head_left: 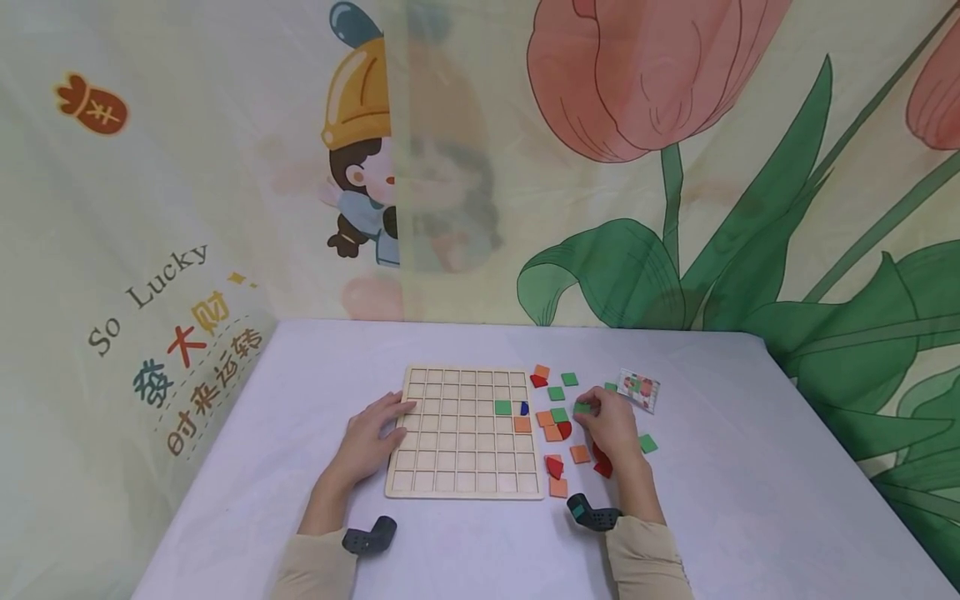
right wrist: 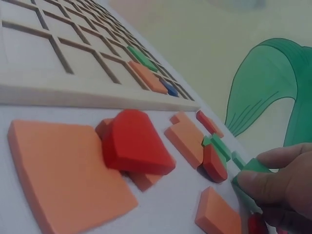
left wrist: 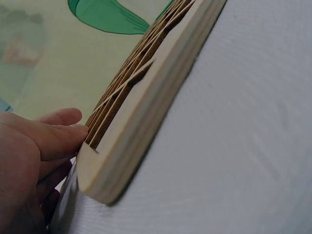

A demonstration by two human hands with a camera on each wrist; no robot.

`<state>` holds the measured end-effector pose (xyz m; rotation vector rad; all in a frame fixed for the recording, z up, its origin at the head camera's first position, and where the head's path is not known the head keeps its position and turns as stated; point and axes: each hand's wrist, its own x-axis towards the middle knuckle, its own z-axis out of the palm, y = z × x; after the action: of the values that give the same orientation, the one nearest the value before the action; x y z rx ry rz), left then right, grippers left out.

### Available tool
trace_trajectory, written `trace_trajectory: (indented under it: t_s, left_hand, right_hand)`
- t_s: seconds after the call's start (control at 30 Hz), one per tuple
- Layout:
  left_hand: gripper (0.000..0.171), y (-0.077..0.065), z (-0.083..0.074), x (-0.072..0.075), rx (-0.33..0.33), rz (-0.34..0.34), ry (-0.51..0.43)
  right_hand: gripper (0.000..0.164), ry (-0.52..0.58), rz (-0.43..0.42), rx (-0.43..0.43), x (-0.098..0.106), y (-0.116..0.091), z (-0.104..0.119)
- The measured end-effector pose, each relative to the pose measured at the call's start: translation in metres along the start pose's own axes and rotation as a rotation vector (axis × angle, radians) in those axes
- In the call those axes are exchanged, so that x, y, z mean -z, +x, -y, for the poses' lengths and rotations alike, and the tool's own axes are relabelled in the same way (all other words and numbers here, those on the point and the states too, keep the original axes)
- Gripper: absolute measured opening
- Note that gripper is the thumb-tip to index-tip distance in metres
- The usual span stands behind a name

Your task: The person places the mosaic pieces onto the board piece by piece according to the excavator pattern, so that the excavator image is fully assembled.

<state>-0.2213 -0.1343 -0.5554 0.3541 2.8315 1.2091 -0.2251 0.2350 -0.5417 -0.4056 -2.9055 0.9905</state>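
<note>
A wooden grid board [head_left: 450, 458] lies flat on the white table. My left hand [head_left: 369, 439] rests at its left edge, fingertips touching the rim; the left wrist view shows the fingers against the board's corner [left wrist: 100, 180]. In the board's right part sit a green square tile [head_left: 502, 407], an orange square tile [head_left: 522, 425] and a small blue piece [head_left: 524, 408]. Right of the board, my right hand [head_left: 611, 423] pinches a green tile [right wrist: 252, 168] between thumb and fingers, among the scattered pieces. The hand hides part of the pieces beneath it.
Loose orange tiles [head_left: 580, 454], green tiles [head_left: 570, 379] and red pieces [head_left: 553, 468] lie right of the board, some overlapping. A small printed packet [head_left: 639, 390] lies behind the right hand. A patterned cloth [head_left: 465, 167] hangs behind the table.
</note>
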Motion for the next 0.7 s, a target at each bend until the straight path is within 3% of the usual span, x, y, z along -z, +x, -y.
trace_trajectory:
  t_s: [0.17, 0.33, 0.5, 0.7]
  left_hand:
    - [0.043, 0.001, 0.001, -0.001, 0.003, 0.001, 0.009]
    - [0.042, 0.000, 0.002, -0.001, -0.006, 0.003, 0.014]
    - [0.042, 0.000, 0.002, 0.000, -0.012, -0.007, 0.014]
    - [0.042, 0.001, 0.002, -0.002, 0.020, -0.003, 0.015]
  right_hand:
    - [0.021, 0.020, -0.043, 0.026, 0.000, -0.003, 0.006]
    - [0.022, 0.088, -0.031, 0.079, -0.005, -0.010, 0.028]
    - [0.021, 0.128, 0.030, 0.165, -0.024, -0.019, 0.054]
    - [0.017, 0.075, 0.047, 0.261, -0.048, -0.027, 0.067]
